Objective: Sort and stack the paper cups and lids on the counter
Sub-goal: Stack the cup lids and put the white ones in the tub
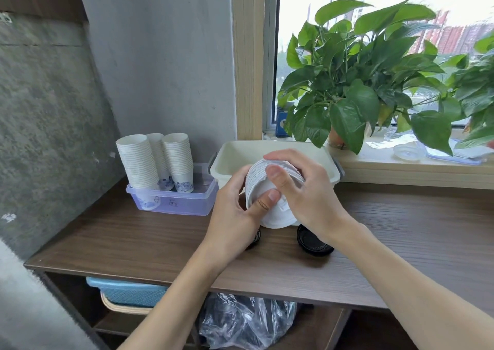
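Both forearms bare, reaching fwd from bottom edge, converging mid-frame. L hand (234, 208) grips lids (275, 220) from the left, thumb across the front. R hand (310, 191) curls over them from top/right, thumb on the front just above L thumb.

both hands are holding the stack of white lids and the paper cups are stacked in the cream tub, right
Not quite. The left hand and right hand do hold the stack of white lids, but the paper cups are stacked in the clear plastic box, left of the cream tub, as the head view shows.
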`<action>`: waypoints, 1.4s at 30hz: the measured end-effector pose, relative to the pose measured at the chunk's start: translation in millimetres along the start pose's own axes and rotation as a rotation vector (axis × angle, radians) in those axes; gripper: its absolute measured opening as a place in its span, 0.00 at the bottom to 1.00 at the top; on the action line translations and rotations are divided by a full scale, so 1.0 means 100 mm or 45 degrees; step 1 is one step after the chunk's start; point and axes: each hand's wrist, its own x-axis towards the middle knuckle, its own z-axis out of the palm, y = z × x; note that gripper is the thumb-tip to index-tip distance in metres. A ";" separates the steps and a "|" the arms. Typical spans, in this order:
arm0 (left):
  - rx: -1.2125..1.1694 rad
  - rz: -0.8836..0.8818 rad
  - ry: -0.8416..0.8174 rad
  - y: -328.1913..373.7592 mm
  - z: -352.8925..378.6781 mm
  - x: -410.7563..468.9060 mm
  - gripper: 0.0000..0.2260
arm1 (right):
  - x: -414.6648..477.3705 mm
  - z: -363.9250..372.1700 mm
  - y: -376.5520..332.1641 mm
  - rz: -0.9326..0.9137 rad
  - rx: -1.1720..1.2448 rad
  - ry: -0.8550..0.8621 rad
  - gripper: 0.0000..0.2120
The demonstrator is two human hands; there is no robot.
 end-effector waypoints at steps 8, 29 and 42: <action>-0.145 -0.085 0.165 -0.05 0.15 -0.02 0.28 | -0.01 0.06 0.06 0.023 0.270 0.223 0.16; -0.064 -0.001 0.126 -0.06 0.12 -0.06 0.20 | -0.01 0.05 0.06 -0.011 0.047 0.018 0.06; -0.107 0.017 0.111 -0.12 0.03 -0.08 0.20 | 0.04 -0.05 0.04 0.082 0.069 -0.177 0.17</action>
